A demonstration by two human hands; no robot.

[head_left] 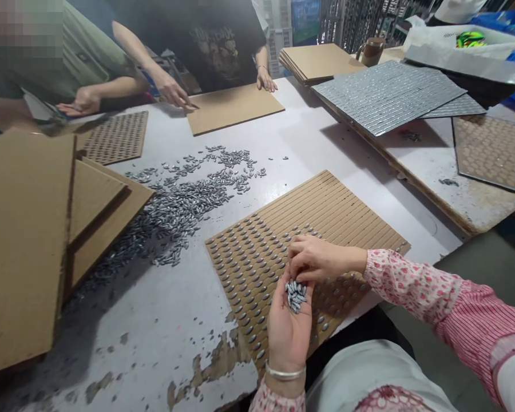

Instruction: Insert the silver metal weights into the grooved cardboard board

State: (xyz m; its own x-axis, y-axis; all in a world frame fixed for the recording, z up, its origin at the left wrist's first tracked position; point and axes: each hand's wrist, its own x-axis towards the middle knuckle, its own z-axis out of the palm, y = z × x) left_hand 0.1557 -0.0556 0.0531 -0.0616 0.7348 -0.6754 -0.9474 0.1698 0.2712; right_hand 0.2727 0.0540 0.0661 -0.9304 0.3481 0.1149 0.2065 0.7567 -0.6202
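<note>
Left hand (288, 329) was cupped palm-up with a little heap of grey slugs (296, 294) in it. The right hand (317, 258) had its fingertips bunched right over that heap, though I couldn't tell if one was actually pinched. Both hung low over the near corner of the slotted board (352, 212), probably to keep the palm close to the slots. The near rows were filled, the far ones bare, and the big loose pile (175, 212) sat well off to the left on the table (154, 332).

The left hand (288, 329) lies palm-up over the slotted board (335, 212), cupping grey metal pieces (296, 294); the right hand (315, 258), at its 12 o'clock, pinches into them. A loose heap (175, 209) spreads across the desk (163, 332) at the board's 10 o'clock.
</note>
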